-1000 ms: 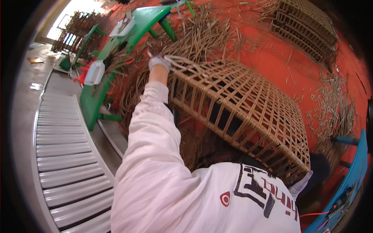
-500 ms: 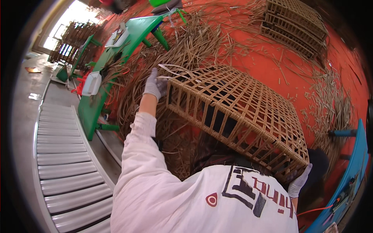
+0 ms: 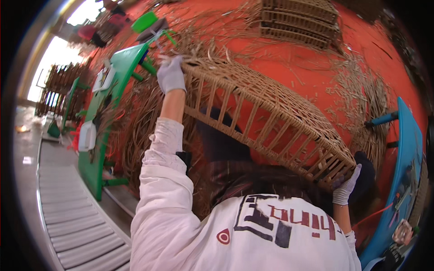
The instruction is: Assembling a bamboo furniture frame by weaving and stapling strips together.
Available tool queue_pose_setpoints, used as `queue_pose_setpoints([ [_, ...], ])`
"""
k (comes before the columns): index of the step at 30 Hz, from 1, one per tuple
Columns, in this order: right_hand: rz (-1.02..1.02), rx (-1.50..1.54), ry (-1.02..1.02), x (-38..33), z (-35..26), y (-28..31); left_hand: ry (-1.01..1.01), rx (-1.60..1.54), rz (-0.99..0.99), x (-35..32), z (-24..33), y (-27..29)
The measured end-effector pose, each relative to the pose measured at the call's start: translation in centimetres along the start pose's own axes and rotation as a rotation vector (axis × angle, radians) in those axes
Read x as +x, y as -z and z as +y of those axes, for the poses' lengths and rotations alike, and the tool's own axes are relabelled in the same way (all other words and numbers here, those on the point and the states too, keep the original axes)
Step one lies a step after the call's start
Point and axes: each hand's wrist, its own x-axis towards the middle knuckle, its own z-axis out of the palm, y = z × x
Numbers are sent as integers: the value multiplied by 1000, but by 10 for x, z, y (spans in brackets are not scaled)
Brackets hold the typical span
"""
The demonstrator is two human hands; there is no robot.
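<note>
A woven wicker cage (image 3: 266,113) is held up off the orange floor (image 3: 294,54), tilted, between both gloved hands. The left hand (image 3: 171,74) is closed over its far upper corner; the right hand (image 3: 346,187) clasps its near lower corner. Loose cane strips (image 3: 135,117) lie heaped under and beside it. A green bench (image 3: 108,104) stands to the left, a blue bench (image 3: 404,162) to the right, and another wicker cage (image 3: 298,20) lies beyond.

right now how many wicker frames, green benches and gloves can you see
wicker frames: 2, one held, one on the floor
green benches: 2, near, far
gloves: 2, left hand, right hand
total: 6
</note>
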Motion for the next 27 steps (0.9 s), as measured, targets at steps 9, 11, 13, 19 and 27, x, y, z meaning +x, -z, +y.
queue_pose_setpoints([
  [9, -90, 458, 0, 51, 46, 20, -589, 119, 50, 2, 276, -72],
  [11, -56, 553, -9, 71, 86, 14, -556, -41, 3, -28, 302, -67],
  [13, -53, 381, -326, 82, 119, 17, -653, -125, 12, -62, 308, -68],
  [19, -374, -514, -147, 92, 151, 32, -826, -262, -242, -176, 210, -94],
  [27, -505, -483, 421, 55, 59, -11, -1095, -190, -369, -191, 101, -46],
])
